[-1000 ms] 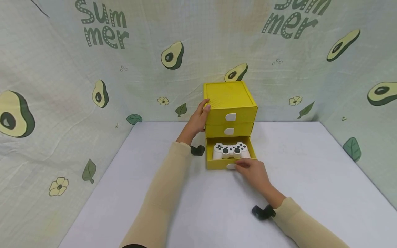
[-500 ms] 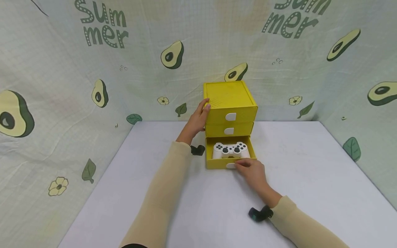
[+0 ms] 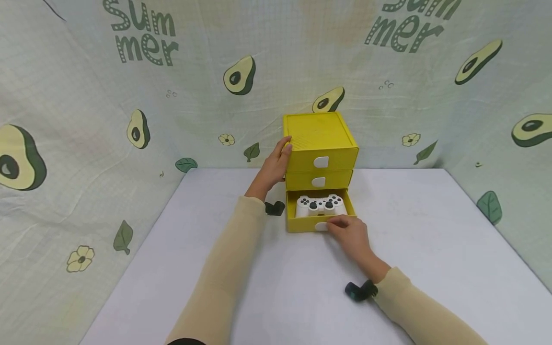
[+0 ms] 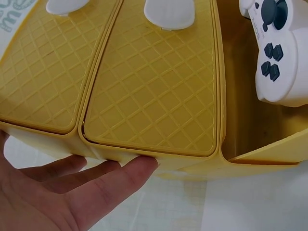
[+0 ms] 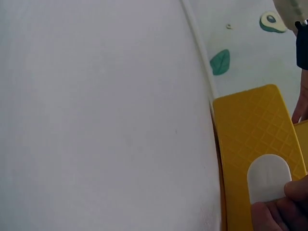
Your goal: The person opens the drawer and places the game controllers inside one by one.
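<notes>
A yellow drawer unit (image 3: 319, 132) with three drawers stands at the back of the table. Its bottom drawer (image 3: 302, 224) is pulled partway out, with a white game controller (image 3: 321, 206) lying inside, buttons up. My left hand (image 3: 273, 167) presses against the unit's left side, fingers extended along it; the left wrist view shows the fingertips (image 4: 144, 166) on the wall beside the middle drawer (image 4: 154, 91). At the bottom drawer's front, my right hand (image 3: 350, 235) pinches the white handle (image 5: 268, 177) between thumb and fingers.
The white table (image 3: 302, 292) extends in front of the unit and to both sides. Behind it hangs a cloth (image 3: 189, 120) printed with avocados and leaves. Both upper drawers, each with a white handle (image 3: 321, 162), are closed.
The bottom drawer has slid slightly inward, carrying the controller with it, and my right hand has moved forward along with the handle. My left hand has stayed in place.
</notes>
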The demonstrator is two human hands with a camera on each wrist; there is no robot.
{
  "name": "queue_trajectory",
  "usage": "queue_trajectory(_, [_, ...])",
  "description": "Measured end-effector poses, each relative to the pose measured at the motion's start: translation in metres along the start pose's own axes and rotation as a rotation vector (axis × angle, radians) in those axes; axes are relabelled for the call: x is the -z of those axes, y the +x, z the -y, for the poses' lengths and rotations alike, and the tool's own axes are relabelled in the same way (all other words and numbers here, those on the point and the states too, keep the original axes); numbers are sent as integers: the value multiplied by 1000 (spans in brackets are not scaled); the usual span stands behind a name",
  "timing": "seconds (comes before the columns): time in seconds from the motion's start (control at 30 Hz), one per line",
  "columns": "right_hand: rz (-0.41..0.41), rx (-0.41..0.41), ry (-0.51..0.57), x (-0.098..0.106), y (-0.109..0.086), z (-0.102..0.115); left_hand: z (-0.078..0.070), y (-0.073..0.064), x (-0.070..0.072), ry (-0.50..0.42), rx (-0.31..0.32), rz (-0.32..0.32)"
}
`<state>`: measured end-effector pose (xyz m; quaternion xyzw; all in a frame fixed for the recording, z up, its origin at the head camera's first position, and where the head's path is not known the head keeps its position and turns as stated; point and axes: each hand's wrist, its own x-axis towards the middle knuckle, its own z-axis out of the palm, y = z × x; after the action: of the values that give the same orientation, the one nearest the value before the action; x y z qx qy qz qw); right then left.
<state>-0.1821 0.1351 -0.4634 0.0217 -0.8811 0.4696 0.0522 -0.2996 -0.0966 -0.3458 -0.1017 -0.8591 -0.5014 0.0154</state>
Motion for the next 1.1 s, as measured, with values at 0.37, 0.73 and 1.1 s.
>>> queue_trajectory(0.37, [29,-22,13,-1,18,1,2,1,0,14,-11,-1])
queue_trajectory(0.73, [6,-18,15,-7,45,3,-1,-1,2,6,-19,-10])
queue_trajectory(1.1, [-77,47,8,-15,66,4,1,-1,1,-18,-15,2])
